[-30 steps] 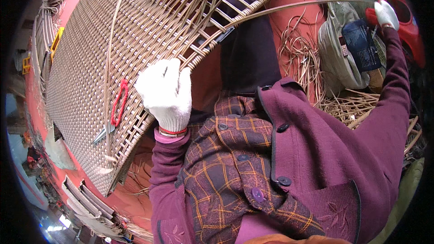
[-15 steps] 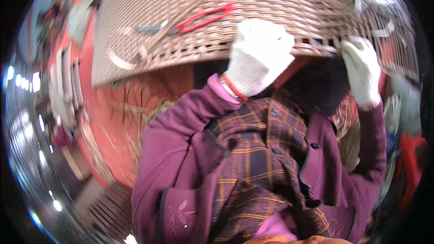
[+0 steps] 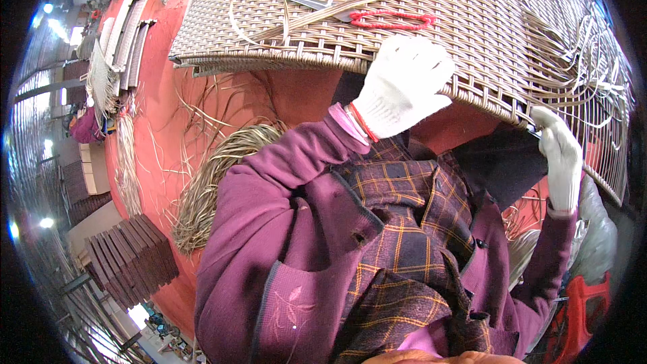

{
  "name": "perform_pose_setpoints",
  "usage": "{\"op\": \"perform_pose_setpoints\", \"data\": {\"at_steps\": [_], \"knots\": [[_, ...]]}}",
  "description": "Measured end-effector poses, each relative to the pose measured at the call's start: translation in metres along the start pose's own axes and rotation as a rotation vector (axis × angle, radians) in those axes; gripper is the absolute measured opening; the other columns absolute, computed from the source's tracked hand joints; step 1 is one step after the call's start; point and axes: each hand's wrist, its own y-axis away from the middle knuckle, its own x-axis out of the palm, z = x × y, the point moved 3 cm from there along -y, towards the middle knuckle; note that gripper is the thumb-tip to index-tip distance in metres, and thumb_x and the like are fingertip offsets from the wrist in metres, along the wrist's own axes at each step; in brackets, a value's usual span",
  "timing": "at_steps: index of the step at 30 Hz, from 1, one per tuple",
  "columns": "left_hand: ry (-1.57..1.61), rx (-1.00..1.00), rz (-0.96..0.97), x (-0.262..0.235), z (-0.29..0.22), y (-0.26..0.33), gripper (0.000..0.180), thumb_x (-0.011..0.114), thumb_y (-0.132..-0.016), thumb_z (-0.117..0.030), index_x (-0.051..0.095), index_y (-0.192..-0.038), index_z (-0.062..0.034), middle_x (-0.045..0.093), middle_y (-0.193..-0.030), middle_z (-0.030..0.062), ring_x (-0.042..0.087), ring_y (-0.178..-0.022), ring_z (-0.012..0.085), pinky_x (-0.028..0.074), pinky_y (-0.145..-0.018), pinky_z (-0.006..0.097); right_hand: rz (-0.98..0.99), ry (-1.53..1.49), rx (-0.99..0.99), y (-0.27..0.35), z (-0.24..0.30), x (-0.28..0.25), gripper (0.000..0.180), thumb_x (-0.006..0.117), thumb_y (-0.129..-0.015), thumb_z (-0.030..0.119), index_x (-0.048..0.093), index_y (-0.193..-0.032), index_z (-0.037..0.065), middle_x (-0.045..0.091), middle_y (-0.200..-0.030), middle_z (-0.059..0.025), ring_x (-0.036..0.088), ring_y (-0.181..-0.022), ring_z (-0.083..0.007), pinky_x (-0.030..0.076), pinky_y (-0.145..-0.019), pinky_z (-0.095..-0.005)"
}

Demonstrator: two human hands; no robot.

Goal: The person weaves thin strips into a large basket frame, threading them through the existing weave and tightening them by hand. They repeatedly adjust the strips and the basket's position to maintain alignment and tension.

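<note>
A large woven wicker panel [image 3: 472, 0] slants across the top of the view, with loose pale strands hanging off its right end. My left hand [image 3: 403, 86], in a white glove, grips the panel's near edge around the middle. Further right, my gloved right hand [image 3: 561, 155] holds the same edge, fingers curled around the rim. Red-handled cutters [image 3: 391, 20] lie on the weave just beyond my left hand. Both my sleeves are purple, over a plaid top.
On the red floor [image 3: 168, 155] lies a bundle of pale wicker strands [image 3: 209, 175]. A stack of dark slats [image 3: 131, 259] sits at lower left, and woven frames [image 3: 121, 34] at upper left. A red stool [image 3: 583, 307] and a grey bag [image 3: 600, 229] stand at lower right.
My right hand has come off the things at far right and taken the panel's edge. My left hand stays on the edge. The view has swung, so the panel now lies across the top.
</note>
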Motion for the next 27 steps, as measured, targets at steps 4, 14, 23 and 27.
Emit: {"op": "perform_pose_setpoints", "data": {"at_steps": [4,14,23,27], "knots": [[-0.006,0.076,-0.034,-0.005,0.01,0.003,0.069,0.087,-0.076,-0.035,0.068,-0.14,-0.0141,0.069,-0.135,0.0081,0.064,-0.127,0.0313,0.047,-0.11,0.051,-0.208,-0.418,0.034,-0.022,-0.04,0.001,0.045,0.048,-0.118,0.032,0.052,-0.079,0.01,0.048,-0.071,0.0034,0.034,-0.059,-0.0049,0.024,-0.055,-0.0274],[-0.044,0.104,-0.168,0.005,0.031,0.017,0.061,0.086,-0.079,-0.028,0.071,-0.137,-0.0155,0.072,-0.133,0.0056,0.067,-0.124,0.0299,0.049,-0.109,0.049,-0.828,-0.383,0.357,0.162,-0.29,-0.265,0.024,0.055,-0.113,0.021,0.062,-0.129,0.004,0.067,-0.117,-0.0127,0.063,-0.098,-0.021,0.05,-0.084,-0.0326],[0.039,0.083,-0.204,-0.046,0.037,0.029,0.05,0.092,-0.076,-0.025,0.077,-0.122,-0.01,0.077,-0.119,0.0078,0.073,-0.111,0.0301,0.054,-0.099,0.047,-0.44,0.82,0.069,0.059,-0.184,-0.209,0.032,0.065,-0.106,0.015,0.07,-0.136,0.003,0.075,-0.124,-0.0195,0.073,-0.116,-0.0305,0.056,-0.099,-0.036],[-0.143,-0.144,-0.257,-0.074,0.062,0.061,0.037,0.093,-0.08,-0.02,0.08,-0.113,-0.0075,0.078,-0.11,0.0093,0.071,-0.108,0.0308,0.053,-0.099,0.045,-0.319,0.338,-0.115,0.016,-0.079,-0.074,0.027,0.072,-0.101,0.01,0.074,-0.127,0.005,0.076,-0.119,-0.0155,0.072,-0.116,-0.0277,0.055,-0.101,-0.0366]]}}
